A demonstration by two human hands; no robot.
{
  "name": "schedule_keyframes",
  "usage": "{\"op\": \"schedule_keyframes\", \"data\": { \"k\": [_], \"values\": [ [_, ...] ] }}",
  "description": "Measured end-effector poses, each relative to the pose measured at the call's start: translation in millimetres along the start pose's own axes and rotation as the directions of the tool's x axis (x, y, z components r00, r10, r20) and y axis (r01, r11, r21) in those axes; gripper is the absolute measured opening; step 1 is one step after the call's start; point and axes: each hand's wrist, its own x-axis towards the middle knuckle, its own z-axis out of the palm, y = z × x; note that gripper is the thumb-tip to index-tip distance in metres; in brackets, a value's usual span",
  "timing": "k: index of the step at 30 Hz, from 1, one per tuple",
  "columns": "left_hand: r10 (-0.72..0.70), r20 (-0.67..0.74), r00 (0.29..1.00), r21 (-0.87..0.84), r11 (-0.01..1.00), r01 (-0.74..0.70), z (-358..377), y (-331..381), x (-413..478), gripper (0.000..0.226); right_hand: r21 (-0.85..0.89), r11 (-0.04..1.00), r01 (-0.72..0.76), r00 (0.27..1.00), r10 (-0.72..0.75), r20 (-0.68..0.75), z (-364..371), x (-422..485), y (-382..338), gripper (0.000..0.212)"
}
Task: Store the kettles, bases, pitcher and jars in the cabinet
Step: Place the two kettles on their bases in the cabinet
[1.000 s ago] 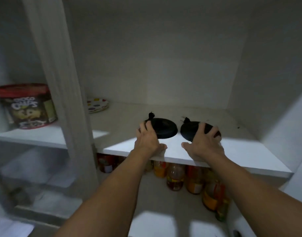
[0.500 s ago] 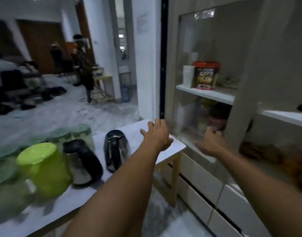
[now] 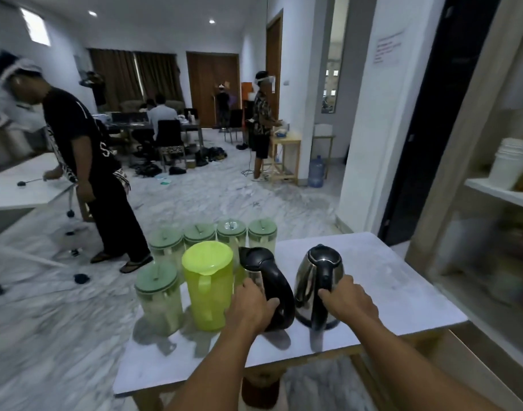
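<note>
On the tabletop (image 3: 388, 280), just right of the green pitcher (image 3: 208, 284), both hands have come down on the two kettles; a second ago they were setting the black bases on the cabinet shelf. The left hand (image 3: 250, 305) is wrapped round the black handle of the near kettle (image 3: 267, 287), the right hand (image 3: 347, 301) closed on the handle of the steel kettle (image 3: 318, 284) further right of the pitcher. Both kettles appear to rest on the tabletop. So the bases look stored and the kettles are next; five green-lidded jars (image 3: 159, 295) wait behind and left of the pitcher, and the cabinet (image 3: 497, 191) stands well right of it
</note>
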Motion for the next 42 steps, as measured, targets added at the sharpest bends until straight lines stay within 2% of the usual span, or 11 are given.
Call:
{"op": "schedule_keyframes", "data": {
  "k": [3,7,10,12,15,18,22,26,29,35,42],
  "values": [
    [-0.085,0.022,0.996,-0.199,0.976,0.088,28,11,30,0.078,0.124,0.985,-0.117,0.993,0.115,0.023,18,41,-6,0.076],
    [-0.288,0.049,0.956,-0.412,0.866,0.282,62,36,61,0.061,0.264,0.933,-0.243,0.970,0.226,0.092,40,88,-16,0.058],
    [-0.380,0.053,0.923,-0.432,0.825,0.364,78,47,73,0.052,0.334,0.889,-0.314,0.949,0.296,0.104,53,104,-18,0.048],
    [-0.390,0.034,0.920,-0.392,0.842,0.371,78,51,78,0.047,0.360,0.874,-0.326,0.945,0.312,0.098,54,105,-17,0.040],
    [-0.288,-0.061,0.956,-0.372,0.895,0.245,60,58,81,0.032,0.449,0.836,-0.315,0.943,0.329,0.049,36,102,-15,0.028],
    [-0.095,-0.093,0.991,-0.350,0.935,0.057,30,73,76,0.026,0.525,0.807,-0.270,0.937,0.345,-0.048,1,93,-14,0.034],
    [0.107,-0.082,0.991,-0.428,0.894,-0.132,-10,109,43,0.027,0.639,0.738,-0.214,0.885,0.424,-0.193,-57,46,-8,0.030],
    [0.343,-0.073,0.937,-0.479,0.811,-0.334,-31,151,-7,0.028,0.746,0.654,-0.126,0.779,0.531,-0.334,-112,-8,19,0.043],
    [0.472,-0.065,0.879,-0.514,0.739,-0.435,-37,185,-55,0.031,0.775,0.630,-0.051,0.667,0.599,-0.442,-152,-56,46,0.045],
    [0.664,-0.020,0.748,-0.638,0.567,-0.521,-26,265,-157,0.020,0.731,0.683,0.014,0.434,0.654,-0.619,-237,-161,102,0.035],
    [0.767,0.007,0.642,-0.741,0.435,-0.512,15,374,-271,0.025,0.726,0.687,-0.012,0.119,0.722,-0.681,-323,-237,212,0.030]
  ]
}}
